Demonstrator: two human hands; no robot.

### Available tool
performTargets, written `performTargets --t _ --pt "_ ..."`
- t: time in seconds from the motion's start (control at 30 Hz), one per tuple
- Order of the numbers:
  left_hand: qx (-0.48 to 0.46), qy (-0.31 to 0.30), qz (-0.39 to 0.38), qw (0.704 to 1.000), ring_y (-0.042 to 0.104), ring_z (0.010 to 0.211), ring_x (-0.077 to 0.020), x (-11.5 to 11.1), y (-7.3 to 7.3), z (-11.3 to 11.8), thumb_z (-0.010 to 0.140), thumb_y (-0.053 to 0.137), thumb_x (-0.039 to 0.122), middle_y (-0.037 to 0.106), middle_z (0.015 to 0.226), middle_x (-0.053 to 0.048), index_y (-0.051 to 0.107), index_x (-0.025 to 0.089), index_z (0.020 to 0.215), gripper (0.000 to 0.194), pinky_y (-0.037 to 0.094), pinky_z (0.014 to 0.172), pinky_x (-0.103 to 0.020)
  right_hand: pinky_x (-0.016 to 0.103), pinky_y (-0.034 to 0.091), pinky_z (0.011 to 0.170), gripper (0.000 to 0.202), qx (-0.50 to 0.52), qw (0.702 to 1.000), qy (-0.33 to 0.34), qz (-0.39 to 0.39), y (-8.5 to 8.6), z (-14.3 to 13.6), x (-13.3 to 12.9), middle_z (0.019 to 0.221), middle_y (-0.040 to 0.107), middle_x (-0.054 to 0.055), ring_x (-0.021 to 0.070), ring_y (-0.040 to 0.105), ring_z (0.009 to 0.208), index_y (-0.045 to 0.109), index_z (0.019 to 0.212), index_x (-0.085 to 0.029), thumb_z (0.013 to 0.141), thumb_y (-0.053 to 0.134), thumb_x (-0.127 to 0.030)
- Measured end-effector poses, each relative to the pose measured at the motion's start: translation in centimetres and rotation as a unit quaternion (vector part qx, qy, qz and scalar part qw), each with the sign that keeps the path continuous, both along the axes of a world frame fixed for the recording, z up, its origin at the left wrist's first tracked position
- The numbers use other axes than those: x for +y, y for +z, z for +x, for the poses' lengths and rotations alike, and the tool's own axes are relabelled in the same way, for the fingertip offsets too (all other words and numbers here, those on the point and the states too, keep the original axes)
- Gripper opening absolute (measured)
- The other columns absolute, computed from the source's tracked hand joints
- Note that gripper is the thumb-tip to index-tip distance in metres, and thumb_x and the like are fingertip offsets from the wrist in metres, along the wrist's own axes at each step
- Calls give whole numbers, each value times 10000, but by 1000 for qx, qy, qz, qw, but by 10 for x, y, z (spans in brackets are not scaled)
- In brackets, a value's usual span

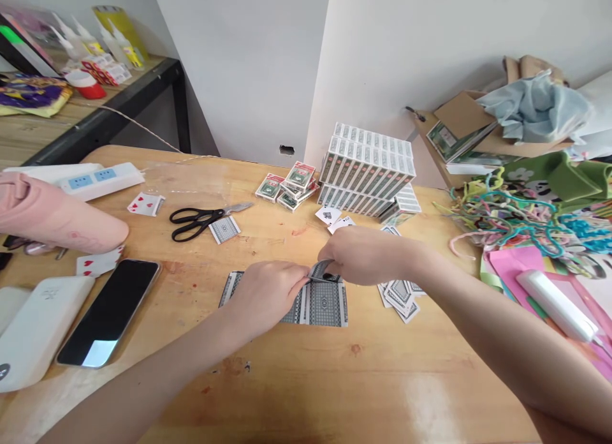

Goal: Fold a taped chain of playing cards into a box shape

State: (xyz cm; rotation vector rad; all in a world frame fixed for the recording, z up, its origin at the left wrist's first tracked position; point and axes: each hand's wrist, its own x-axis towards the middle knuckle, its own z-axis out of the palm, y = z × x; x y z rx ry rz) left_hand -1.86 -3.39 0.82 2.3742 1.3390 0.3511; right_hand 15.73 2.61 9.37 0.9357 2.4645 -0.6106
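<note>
- Fingers [333, 258] of the right hand [361, 254] are curled tight, and a bent card [319, 268] is being pinched by them!
- The left hand [270, 294] is held close on the other side, its fingers pressed together at the card's left edge; whether a pinch is made there cannot be told.
- Right below the fingers, a row of patterned cards [325, 303] is laid back up on the wooden table [358, 380], partly covered by the left hand.
- Just right of the fingers, loose cards [402, 297] are strewn, partly hidden by the right forearm.
- Beyond the fingers, two face-up cards [327, 214] are seen, backed by a tall stack of card boxes [368, 166]; left of that, a few red-and-green boxes [289, 185] are piled.
- Left of the fingers, black-handled scissors [215, 215] are set down by a single card [224, 229].
- Farther left, a phone [112, 310] is laid flat.
- Well right of the fingers, colourful cords [521, 208] are heaped.
</note>
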Motion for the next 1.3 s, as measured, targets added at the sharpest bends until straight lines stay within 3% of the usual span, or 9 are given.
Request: performTargets --t 0.17,0.47,0.73,0.97,1.13,1.3 --pt "2 -5 29 1000 659 720 -172 -3 -2 0 923 423 214 736 824 -9 676 214 832 269 420 610 -265 257 236 490 191 26 999 -25 -33 -5 5 4 534 456 -15 99 367 495 534 616 -159 770 444 -89" --pt "3 -3 54 999 654 703 -172 -5 -2 1 926 421 234 731 788 -19 673 207 812 278 440 621 -275 277 193 475 257 -27 998 15 46 0 0 -13 568 523 33 112 320 481 609 647 -135 822 422 -110" --pt "11 -14 82 996 634 654 -169 -7 -6 4 886 510 218 717 757 -4 662 202 789 181 402 594 -284 251 218 476 216 38 999 -14 -15 -4 12 -9 526 439 -18 97 340 486 530 610 -158 791 432 -93" --pt "26 20 39 999 632 649 -175 -3 -3 11 853 559 229 698 691 -4 643 202 721 159 363 562 -280 257 168 436 245 -2 998 -3 64 -7 11 -20 519 433 -3 101 262 449 531 624 -151 830 408 -108" --pt "23 44 49 998 599 569 -169 -3 -1 18 833 598 280 661 595 3 599 194 612 237 306 521 -284 237 162 435 198 34 997 -30 60 -7 15 -24 561 463 -6 98 315 460 546 751 -163 866 387 -137" --pt "12 51 72 996 599 558 -166 -6 -3 22 799 633 242 653 572 5 594 186 588 222 304 530 -278 226 192 453 196 49 998 -31 18 -9 21 -21 587 485 0 105 380 500 520 757 -176 891 377 -182"
